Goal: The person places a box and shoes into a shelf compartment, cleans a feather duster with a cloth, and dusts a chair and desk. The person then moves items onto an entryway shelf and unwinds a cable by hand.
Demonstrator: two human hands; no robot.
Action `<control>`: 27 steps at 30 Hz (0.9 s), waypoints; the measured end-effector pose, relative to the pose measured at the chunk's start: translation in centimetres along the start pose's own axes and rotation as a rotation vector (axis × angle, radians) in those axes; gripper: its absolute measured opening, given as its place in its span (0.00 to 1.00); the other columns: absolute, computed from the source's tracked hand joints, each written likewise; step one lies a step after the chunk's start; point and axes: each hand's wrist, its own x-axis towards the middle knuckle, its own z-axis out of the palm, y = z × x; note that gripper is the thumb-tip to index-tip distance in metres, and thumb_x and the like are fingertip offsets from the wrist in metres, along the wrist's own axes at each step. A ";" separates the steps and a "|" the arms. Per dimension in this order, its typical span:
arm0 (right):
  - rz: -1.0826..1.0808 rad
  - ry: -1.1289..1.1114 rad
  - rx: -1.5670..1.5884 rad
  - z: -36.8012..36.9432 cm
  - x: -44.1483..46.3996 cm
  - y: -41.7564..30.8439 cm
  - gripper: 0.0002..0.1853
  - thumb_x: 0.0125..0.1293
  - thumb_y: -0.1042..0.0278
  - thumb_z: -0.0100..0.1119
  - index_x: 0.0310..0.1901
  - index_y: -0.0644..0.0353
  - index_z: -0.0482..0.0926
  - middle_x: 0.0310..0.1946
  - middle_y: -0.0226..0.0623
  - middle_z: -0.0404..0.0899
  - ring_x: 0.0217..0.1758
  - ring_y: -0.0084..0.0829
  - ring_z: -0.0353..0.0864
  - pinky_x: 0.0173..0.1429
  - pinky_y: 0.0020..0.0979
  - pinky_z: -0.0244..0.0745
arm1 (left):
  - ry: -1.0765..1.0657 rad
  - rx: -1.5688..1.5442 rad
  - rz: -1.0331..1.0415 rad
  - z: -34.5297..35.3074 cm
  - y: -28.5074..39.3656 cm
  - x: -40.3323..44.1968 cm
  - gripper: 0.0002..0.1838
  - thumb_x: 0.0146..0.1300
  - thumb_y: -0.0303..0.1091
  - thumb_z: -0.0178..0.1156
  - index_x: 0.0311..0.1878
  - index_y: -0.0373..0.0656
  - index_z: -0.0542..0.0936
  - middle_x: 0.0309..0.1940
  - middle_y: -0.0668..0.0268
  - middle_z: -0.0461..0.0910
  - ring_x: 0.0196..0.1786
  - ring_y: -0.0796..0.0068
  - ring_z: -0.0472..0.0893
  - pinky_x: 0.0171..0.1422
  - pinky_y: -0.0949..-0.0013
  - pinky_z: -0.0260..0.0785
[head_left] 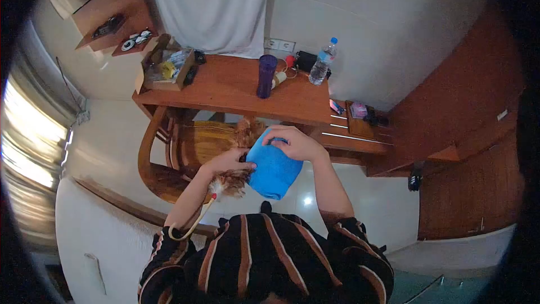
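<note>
A bright blue cloth item [274, 170], rounded and folded at its lower edge, is held in front of my body. My right hand [289, 142] has its curled fingers on the item's upper edge. At its left side, my left hand [229, 161] grips the edge, thumb on the blue surface. Below my left hand and wrist is a feather duster [228, 183] with brown and white feathers and a pale curved handle that passes over my left forearm. More brown feathers [246, 132] show above my left hand.
A wooden desk [225, 81] ahead bears a purple tumbler [266, 76], a water bottle [324, 62] and an open box of small items [167, 67]. A wooden chair [147, 152] stands at the left beside a white bed [112, 236]. Wooden doors [472, 186] are at the right.
</note>
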 end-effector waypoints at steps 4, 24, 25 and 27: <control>0.045 0.114 -0.020 -0.7 -3.3 2.1 0.11 0.60 0.79 0.52 0.44 0.62 0.75 0.42 0.41 0.76 0.48 0.41 0.75 0.54 0.36 0.69 | -0.017 -0.016 0.128 2.2 -0.5 2.1 0.25 0.60 0.45 0.61 0.52 0.34 0.73 0.43 0.55 0.80 0.46 0.71 0.79 0.53 0.66 0.70; 0.121 0.146 -0.006 2.7 -3.3 4.1 0.12 0.61 0.71 0.56 0.47 0.59 0.78 0.50 0.43 0.76 0.53 0.40 0.75 0.57 0.36 0.69 | -0.066 -0.386 0.078 7.2 0.3 -0.7 0.20 0.59 0.40 0.64 0.47 0.33 0.76 0.37 0.65 0.80 0.39 0.78 0.77 0.46 0.72 0.70; 0.120 0.143 -0.003 3.7 -3.4 4.0 0.12 0.61 0.71 0.56 0.47 0.59 0.78 0.50 0.43 0.76 0.53 0.40 0.75 0.57 0.36 0.69 | -0.034 -0.484 0.079 7.2 0.2 -1.4 0.20 0.60 0.40 0.64 0.47 0.33 0.76 0.38 0.64 0.80 0.39 0.79 0.77 0.46 0.72 0.70; 0.054 0.239 -0.069 5.9 -3.8 3.3 0.17 0.62 0.67 0.57 0.52 0.59 0.75 0.59 0.44 0.68 0.61 0.44 0.68 0.63 0.36 0.63 | -0.002 -0.460 0.077 7.1 -0.5 -2.6 0.20 0.60 0.40 0.63 0.47 0.33 0.75 0.38 0.64 0.80 0.40 0.79 0.76 0.47 0.72 0.69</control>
